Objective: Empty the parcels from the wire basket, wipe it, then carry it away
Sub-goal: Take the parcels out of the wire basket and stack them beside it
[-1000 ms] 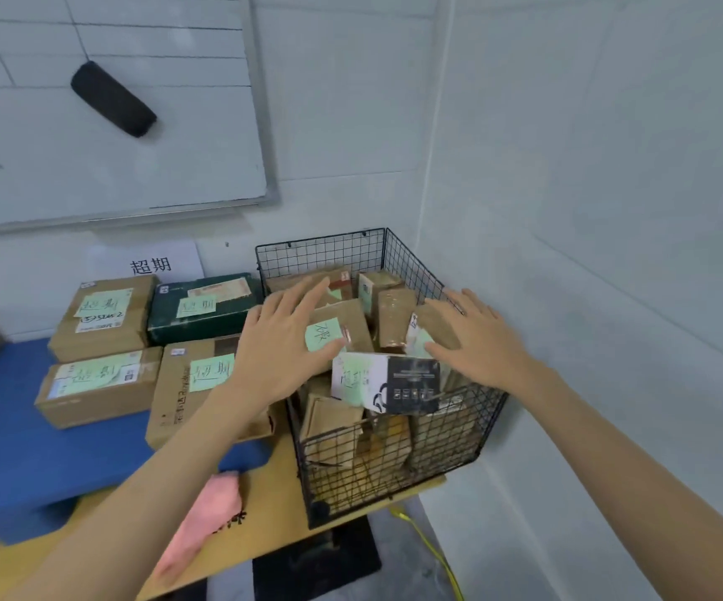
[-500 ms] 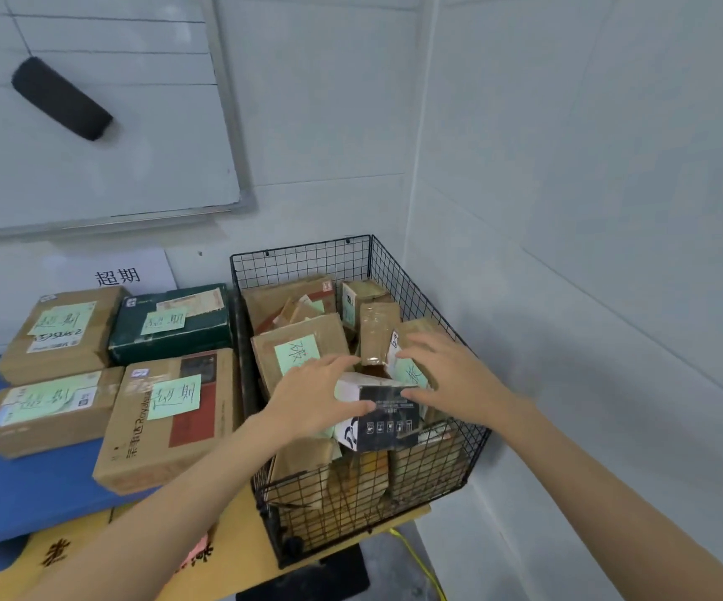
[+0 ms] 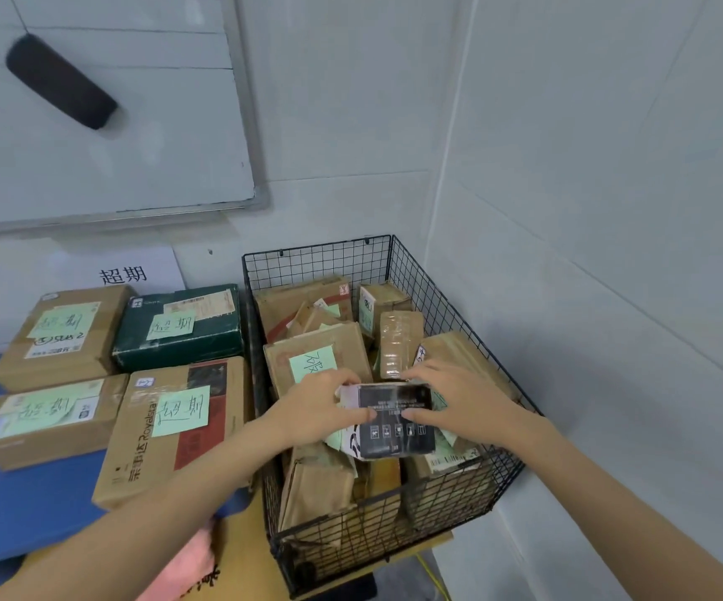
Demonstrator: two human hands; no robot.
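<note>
- Here we see the wire basket (image 3: pixel 450 297), black mesh, standing at the right end of a wooden tabletop (image 3: pixel 411 553), pushed into the corner where the two walls meet and still packed with brown parcels.
- On top of that heap, toward the basket's near side, lies a small black-and-white box (image 3: pixel 394 420), and both our hands are on it.
- Our left hand (image 3: pixel 316 409) clasps the box's left end, fingers curled over its far edge and the thumb pressed on its top face.
- Our right hand (image 3: pixel 459 399) grips the right end the same way, fingers bent over the far edge, thumb lying on the printed face.
- Just behind the left hand a flat brown parcel with a green note (image 3: pixel 316 357) leans among the others; a taped parcel (image 3: pixel 398 340) stands upright behind the box.
- Left of the basket, four parcels with green notes rest on a blue surface (image 3: pixel 13 509); the nearest brown carton (image 3: pixel 169 431) lies close beside the basket's left wall, with a dark green box (image 3: pixel 177 327) behind it.
- A pink cloth (image 3: pixel 186 566) shows at the tabletop's near edge, partly under our left forearm.
- On the wall above hang a whiteboard (image 3: pixel 134 145) with a black eraser (image 3: pixel 60 82) and a paper sign (image 3: pixel 123 273).
</note>
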